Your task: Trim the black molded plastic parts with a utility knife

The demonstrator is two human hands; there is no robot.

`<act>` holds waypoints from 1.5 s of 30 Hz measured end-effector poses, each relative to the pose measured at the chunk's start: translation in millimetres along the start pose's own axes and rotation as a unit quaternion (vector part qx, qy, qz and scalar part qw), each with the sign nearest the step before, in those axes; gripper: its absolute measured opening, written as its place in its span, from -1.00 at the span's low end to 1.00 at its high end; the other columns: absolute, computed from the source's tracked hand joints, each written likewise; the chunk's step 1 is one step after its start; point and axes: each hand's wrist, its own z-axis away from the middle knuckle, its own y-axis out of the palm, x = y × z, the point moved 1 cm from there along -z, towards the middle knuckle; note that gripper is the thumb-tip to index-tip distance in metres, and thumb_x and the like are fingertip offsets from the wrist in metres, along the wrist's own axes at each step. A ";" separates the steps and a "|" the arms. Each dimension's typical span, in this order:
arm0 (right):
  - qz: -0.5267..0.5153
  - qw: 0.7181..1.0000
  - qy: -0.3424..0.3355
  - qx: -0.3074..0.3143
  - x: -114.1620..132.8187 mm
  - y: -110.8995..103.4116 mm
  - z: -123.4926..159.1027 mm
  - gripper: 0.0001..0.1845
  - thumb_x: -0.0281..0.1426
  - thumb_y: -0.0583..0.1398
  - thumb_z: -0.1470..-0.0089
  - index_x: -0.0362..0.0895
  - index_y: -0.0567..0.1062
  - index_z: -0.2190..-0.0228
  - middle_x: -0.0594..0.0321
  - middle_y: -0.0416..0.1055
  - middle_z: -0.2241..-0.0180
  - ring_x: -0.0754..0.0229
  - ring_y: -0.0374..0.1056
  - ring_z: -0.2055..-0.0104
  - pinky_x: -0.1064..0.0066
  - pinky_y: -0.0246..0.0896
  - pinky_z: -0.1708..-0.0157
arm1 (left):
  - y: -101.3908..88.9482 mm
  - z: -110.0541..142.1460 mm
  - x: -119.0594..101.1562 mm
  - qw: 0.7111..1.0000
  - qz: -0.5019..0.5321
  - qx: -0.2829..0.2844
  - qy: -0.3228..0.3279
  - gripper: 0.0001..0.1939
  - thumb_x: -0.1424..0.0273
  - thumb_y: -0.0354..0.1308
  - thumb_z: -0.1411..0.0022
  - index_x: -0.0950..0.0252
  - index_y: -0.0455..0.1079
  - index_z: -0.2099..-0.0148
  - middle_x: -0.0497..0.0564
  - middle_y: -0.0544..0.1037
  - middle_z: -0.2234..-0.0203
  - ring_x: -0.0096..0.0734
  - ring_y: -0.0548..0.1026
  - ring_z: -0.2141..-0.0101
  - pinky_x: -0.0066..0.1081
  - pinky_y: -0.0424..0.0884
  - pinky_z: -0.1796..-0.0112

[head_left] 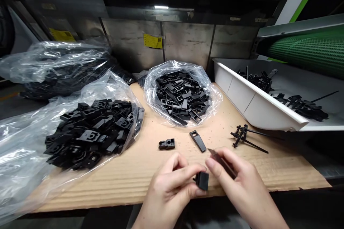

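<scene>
Cardboard sheet [129, 182] covers the bench, metal panels [188, 39] behind. Head view: left hand [172, 184] pinches a small black block [203, 181] between thumb and fingers, just over the cardboard's near edge; one face left uncovered, presumably for access. Right hand [238, 175] grips a dark knife-like tool [225, 164], thumb pressed along it, pointed tip up-left, likely for fine control. Loose black connector [166, 144] and long clip [197, 141] lie just beyond the hands, seemingly for easy reach. Left bag [24, 128] and middle bag [216, 96] gape open, probably for quick picking; white bin [258, 103] at right holds stemmed black pieces [301, 105], apparently kept separate.
</scene>
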 end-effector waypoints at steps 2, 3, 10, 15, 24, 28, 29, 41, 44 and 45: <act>0.007 0.999 0.000 -0.040 -2.1 -3.3 -0.6 -0.72 -0.18 0.06 -0.07 -0.11 0.41 0.47 0.29 0.41 0.49 0.26 0.36 0.42 0.57 0.21 0.51 | -1.9 1.8 0.5 0.993 0.094 0.013 -0.074 -0.85 0.36 0.22 -0.05 0.19 0.52 0.27 -0.08 0.42 0.56 -0.49 0.35 0.55 -0.54 0.34 0.47; 0.011 0.998 -0.015 -0.057 -4.1 -4.6 0.7 -0.73 -0.20 0.05 -0.09 -0.10 0.43 0.45 0.31 0.40 0.51 0.28 0.35 0.46 0.58 0.20 0.54 | -2.4 2.1 0.6 0.984 0.143 0.020 -0.103 -0.78 0.28 0.23 -0.03 0.19 0.50 0.22 -0.07 0.47 0.54 -0.47 0.39 0.53 -0.53 0.35 0.45; 0.080 0.960 -0.251 -0.095 -21.8 1.0 18.9 -0.84 -0.50 0.08 -0.09 -0.09 0.43 0.29 0.30 0.44 0.48 0.30 0.42 0.43 0.61 0.29 0.41 | 5.4 -0.8 1.5 0.967 0.222 -0.058 -0.110 -0.84 0.29 0.17 -0.11 0.24 0.34 0.28 -0.06 0.52 0.47 -0.50 0.45 0.50 -0.59 0.33 0.49; 0.108 0.938 -0.308 -0.118 -19.1 7.0 20.3 -0.82 -0.56 0.12 -0.05 -0.18 0.40 0.25 0.19 0.49 0.42 0.26 0.43 0.43 0.54 0.32 0.38 | 4.9 -1.1 -0.3 0.993 0.073 -0.077 -0.045 -0.82 0.53 0.16 -0.07 0.21 0.49 0.26 -0.03 0.55 0.35 -0.35 0.47 0.26 -0.53 0.36 0.24; 0.098 0.955 -0.272 -0.067 -11.8 11.8 17.2 -0.84 -0.54 0.08 -0.09 -0.14 0.42 0.29 0.23 0.38 0.54 0.25 0.36 0.50 0.47 0.28 0.46 | 0.7 1.1 -1.7 0.997 0.024 -0.055 0.052 -0.76 0.62 0.13 -0.09 0.20 0.50 0.28 -0.06 0.53 0.35 -0.41 0.47 0.25 -0.62 0.36 0.25; 0.052 0.971 -0.232 0.001 -11.3 9.6 15.9 -0.83 -0.50 0.04 -0.11 -0.12 0.41 0.42 0.30 0.29 0.60 0.30 0.30 0.58 0.52 0.25 0.55 | 0.5 2.5 0.3 0.996 0.048 -0.049 0.057 -0.74 0.64 0.12 -0.09 0.18 0.50 0.28 -0.08 0.52 0.33 -0.44 0.47 0.25 -0.65 0.37 0.25; 0.050 0.971 -0.232 0.007 -10.9 8.8 15.8 -0.83 -0.50 0.04 -0.11 -0.12 0.40 0.44 0.29 0.30 0.60 0.31 0.29 0.58 0.52 0.23 0.57 | 0.4 2.2 0.6 0.996 0.051 -0.047 0.059 -0.73 0.65 0.12 -0.09 0.18 0.50 0.28 -0.08 0.52 0.33 -0.45 0.47 0.25 -0.65 0.37 0.25; 0.093 0.958 -0.272 0.003 -10.0 3.3 15.4 -0.81 -0.55 0.04 -0.10 -0.14 0.43 0.41 0.25 0.35 0.55 0.30 0.29 0.56 0.50 0.20 0.54 | -1.0 1.8 -0.2 0.995 0.042 -0.038 0.083 -0.71 0.67 0.12 -0.09 0.19 0.51 0.26 -0.06 0.52 0.31 -0.44 0.48 0.25 -0.67 0.38 0.25; 0.102 0.956 -0.272 0.034 -9.2 0.8 15.9 -0.79 -0.55 0.01 -0.11 -0.15 0.43 0.39 0.25 0.34 0.55 0.29 0.30 0.55 0.49 0.19 0.54 | -1.1 1.9 0.2 0.994 0.043 -0.033 0.092 -0.70 0.68 0.11 -0.08 0.20 0.51 0.27 -0.05 0.52 0.31 -0.43 0.49 0.26 -0.66 0.39 0.26; 0.104 0.957 -0.267 0.051 -8.5 -0.5 15.5 -0.79 -0.54 0.01 -0.11 -0.15 0.43 0.40 0.26 0.34 0.56 0.29 0.30 0.55 0.49 0.19 0.54 | -1.1 1.9 0.4 0.994 0.040 -0.031 0.095 -0.70 0.69 0.11 -0.08 0.20 0.51 0.27 -0.05 0.53 0.32 -0.43 0.49 0.26 -0.67 0.39 0.26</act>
